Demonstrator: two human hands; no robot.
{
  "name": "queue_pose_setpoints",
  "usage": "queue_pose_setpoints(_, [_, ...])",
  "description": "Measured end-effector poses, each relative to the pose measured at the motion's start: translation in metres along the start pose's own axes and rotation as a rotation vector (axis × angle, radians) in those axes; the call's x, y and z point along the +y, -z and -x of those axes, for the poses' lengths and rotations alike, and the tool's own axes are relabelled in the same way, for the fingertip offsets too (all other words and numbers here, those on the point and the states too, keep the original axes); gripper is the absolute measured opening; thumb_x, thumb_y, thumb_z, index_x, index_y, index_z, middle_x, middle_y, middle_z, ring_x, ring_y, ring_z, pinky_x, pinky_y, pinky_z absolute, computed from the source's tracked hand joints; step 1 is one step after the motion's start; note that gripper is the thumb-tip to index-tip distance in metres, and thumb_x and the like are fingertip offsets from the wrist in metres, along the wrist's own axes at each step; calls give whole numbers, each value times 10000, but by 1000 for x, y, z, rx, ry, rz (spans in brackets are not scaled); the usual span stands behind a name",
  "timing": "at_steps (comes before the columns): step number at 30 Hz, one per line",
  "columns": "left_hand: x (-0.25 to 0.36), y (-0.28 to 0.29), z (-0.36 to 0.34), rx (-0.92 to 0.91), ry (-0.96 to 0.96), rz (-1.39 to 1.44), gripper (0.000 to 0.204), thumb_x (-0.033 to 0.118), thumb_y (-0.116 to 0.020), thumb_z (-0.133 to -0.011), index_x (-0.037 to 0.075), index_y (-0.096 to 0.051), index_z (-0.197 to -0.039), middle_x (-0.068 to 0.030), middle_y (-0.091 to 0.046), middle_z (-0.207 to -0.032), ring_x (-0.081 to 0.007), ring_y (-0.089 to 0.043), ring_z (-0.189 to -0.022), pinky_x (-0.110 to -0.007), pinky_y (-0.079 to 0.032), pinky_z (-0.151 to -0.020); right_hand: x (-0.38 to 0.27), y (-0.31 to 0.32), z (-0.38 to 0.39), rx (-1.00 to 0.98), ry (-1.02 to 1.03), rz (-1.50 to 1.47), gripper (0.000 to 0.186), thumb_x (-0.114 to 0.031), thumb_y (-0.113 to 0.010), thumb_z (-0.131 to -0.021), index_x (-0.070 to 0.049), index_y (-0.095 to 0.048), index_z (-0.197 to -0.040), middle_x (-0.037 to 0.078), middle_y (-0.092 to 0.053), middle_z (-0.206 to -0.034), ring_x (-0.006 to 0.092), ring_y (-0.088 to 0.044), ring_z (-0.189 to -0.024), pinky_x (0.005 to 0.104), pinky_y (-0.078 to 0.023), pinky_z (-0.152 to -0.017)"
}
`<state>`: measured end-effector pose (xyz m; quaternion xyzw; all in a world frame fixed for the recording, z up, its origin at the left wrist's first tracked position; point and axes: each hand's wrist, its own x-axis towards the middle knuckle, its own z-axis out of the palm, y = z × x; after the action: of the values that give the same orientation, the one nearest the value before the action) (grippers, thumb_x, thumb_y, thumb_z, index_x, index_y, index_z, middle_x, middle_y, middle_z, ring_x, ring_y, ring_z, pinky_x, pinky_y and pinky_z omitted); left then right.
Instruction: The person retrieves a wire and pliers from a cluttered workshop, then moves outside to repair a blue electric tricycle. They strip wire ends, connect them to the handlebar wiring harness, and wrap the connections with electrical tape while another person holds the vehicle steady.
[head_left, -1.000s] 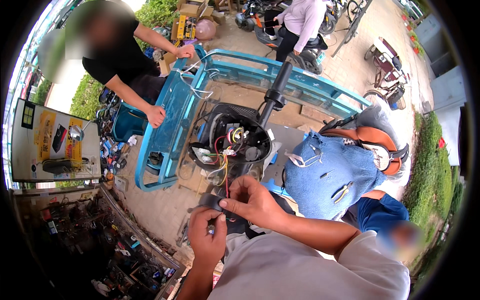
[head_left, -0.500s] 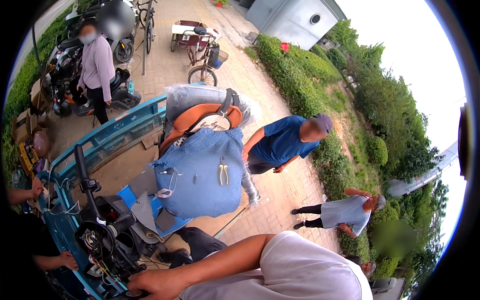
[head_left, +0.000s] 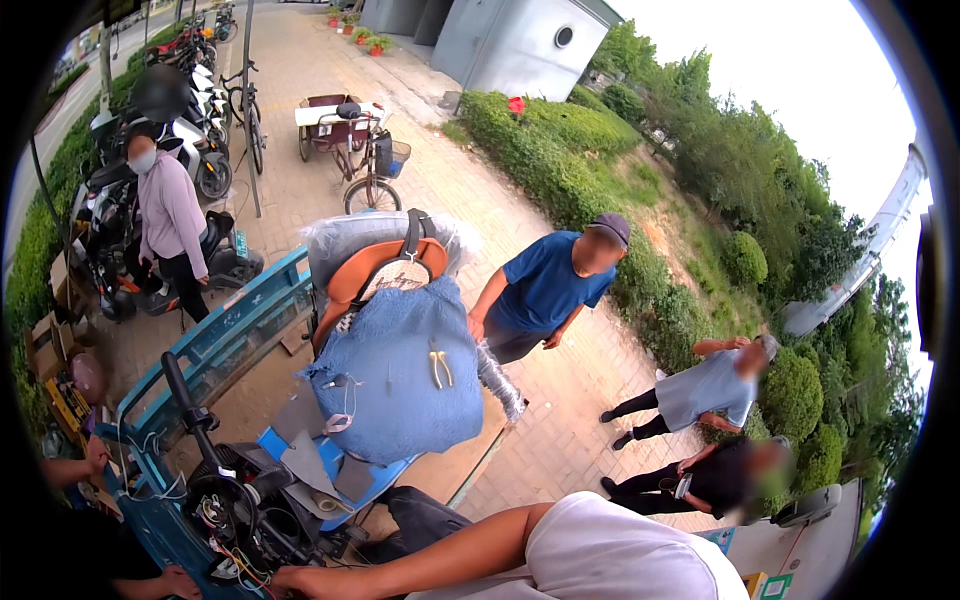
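Note:
My right arm, in a pale short sleeve, reaches left along the lower edge. My right hand (head_left: 292, 580) looks closed beside the black handlebar assembly (head_left: 285, 540) and its loose coloured wires (head_left: 236, 566). Its fingers are partly cut off by the frame, and what they hold is hidden. My left hand is out of view. Beyond the handlebar, a blue cloth (head_left: 410, 400) covers a rounded padded seat. On it lie yellow-handled pliers (head_left: 440, 366), a thin screwdriver (head_left: 389, 376) and a small part with a pale cord (head_left: 342, 408).
Another person's hand (head_left: 92, 458) touches the blue metal rail (head_left: 165, 390) at left. A person in a blue shirt (head_left: 545, 285) stands by the orange-brown seat back (head_left: 345, 285). Two people (head_left: 705, 390) stand at right. Grey and blue panels (head_left: 310, 465) lie near the handlebar.
The view has shifted, so most things sit further left and lower. A person in black now shows at the right. My right hand stays near the handlebar, nearer the lower edge.

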<state>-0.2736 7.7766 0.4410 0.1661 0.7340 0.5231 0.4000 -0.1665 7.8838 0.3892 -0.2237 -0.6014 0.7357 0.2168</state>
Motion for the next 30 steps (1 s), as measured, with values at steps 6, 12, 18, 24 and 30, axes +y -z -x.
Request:
queue_pose_setpoints(6, [18, -6, 3, 23, -222, -343, 238, 194, -606, -892, -42, -574, -899, -92, -580, -749, -186, -556, -658, -339, -458, -579, -2, 10, 8, -19, 317, 403, 345, -306, -655, -813, 23, -554, -788, 173, -559, -722, 334, -560, -658, 421, -434, -569])
queue_pose_setpoints(12, [-8, 4, -5, -11, -474, -451, 245, 196, -609, -907, -43, -564, -938, -134, -612, -838, -266, -580, -687, -353, -493, -647, -62, 19, 17, -78, 39, 426, 382, -335, -683, -780, 3, -513, -727, 186, -543, -701, 356, -556, -666, 428, -426, -576])
queue_pose_setpoints(18, [15, 7, -34, -232, 10, -109, 379, 273, -564, -927, -61, -584, -1105, -196, -627, -1011, -264, -600, -800, -368, -494, -709, -64, 25, 15, 63, 38, 432, 441, -364, -730, -713, 17, -554, -849, 207, -589, -789, 354, -599, -749, 438, -463, -634])
queue_pose_setpoints(24, [50, -5, -37, -358, -381, -696, 264, 206, -567, -914, -36, -628, -997, -186, -649, -901, -291, -602, -790, -374, -478, -748, -49, 30, 21, 48, 51, 387, 400, -239, -681, -751, 25, -506, -994, 216, -492, -1061, 375, -565, -885, 423, -459, -730])
queue_pose_setpoints(30, [40, -5, -43, -397, -215, -622, 243, 161, -560, -914, -38, -597, -1047, -135, -631, -976, -229, -588, -871, -353, -476, -792, -52, 40, 21, 21, 308, 374, 502, -255, -711, -680, 39, -541, -1049, 253, -580, -931, 411, -572, -890, 452, -467, -768])
